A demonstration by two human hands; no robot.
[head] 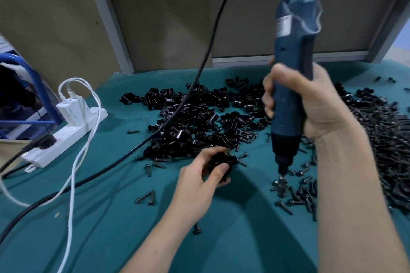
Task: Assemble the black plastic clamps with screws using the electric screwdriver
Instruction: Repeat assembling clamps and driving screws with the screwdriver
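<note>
A person's right hand (310,104) is wrapped closed around a blue electric screwdriver (288,95), held upright with its bit (281,180) down among loose black screws (304,193) on a desk (111,217) covered in teal cloth. The left hand (199,180), fingers curled shut, grips a black plastic clamp (221,164) just left of the bit. A heap of black clamps (199,113) lies behind; a large screw pile (381,139) lies right. A white power strip (66,137) sits far left
</note>
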